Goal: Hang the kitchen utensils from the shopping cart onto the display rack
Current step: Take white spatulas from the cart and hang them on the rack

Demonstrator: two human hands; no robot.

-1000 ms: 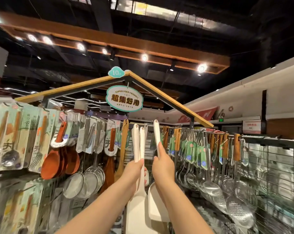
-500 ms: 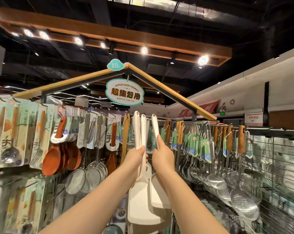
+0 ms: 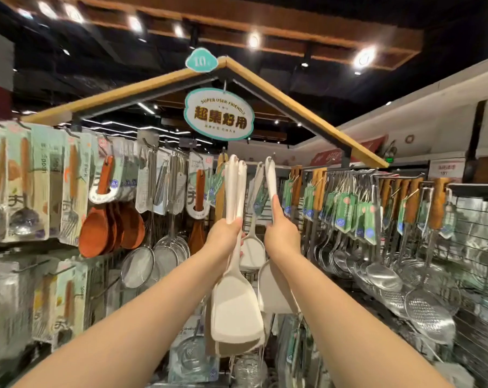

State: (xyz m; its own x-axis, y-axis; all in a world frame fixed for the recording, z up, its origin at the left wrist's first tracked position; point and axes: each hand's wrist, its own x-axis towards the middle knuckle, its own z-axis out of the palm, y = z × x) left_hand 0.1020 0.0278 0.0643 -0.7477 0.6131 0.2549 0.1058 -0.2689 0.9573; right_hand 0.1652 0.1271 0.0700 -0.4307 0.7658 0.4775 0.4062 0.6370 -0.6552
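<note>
Left hand point(image 3: 226, 236): fingers curled round a spatula bundle point(image 3: 235, 312), handles up near the top edge of the display rack point(image 3: 478, 242). Two handle tips show, blades look three deep, count unsure. One hung spatula point(image 3: 252, 252) dangles between the hands. Right hand point(image 3: 282, 236) grips one single spatula point(image 3: 271, 180) by the handle, its tip up at a peg; the hole can't be seen. Best bet: line hole over peg end, slide on, let go only once it hangs; keep bundle clear
</note>
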